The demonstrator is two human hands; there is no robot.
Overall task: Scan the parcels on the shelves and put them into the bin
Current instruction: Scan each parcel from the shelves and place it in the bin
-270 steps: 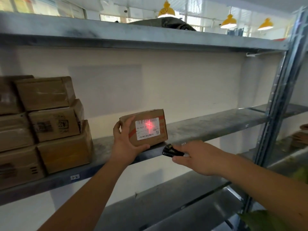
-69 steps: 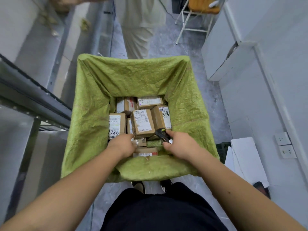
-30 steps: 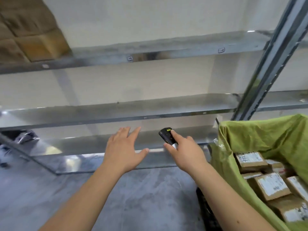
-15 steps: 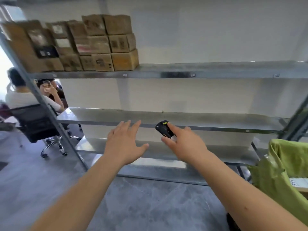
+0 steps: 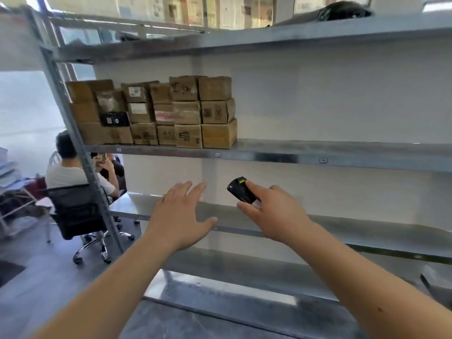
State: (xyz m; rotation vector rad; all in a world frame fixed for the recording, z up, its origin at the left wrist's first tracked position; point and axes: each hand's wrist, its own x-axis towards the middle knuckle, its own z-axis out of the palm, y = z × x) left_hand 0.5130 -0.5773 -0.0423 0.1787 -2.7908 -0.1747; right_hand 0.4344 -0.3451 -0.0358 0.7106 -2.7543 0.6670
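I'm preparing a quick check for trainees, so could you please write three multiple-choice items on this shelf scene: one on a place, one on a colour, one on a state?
1. Where are the parcels?
A. left end of a shelf above the hands
B. floor
C. lowest shelf

2. What colour is the scanner?
A. white
B. black with a yellow patch
C. red

3. What is the left hand doing?
A. gripping a parcel
B. holding the scanner
C. open, holding nothing

Answers: 1 A, they are stacked there against the wall; 2 B, as seen in the right hand; 3 C, its fingers are spread.
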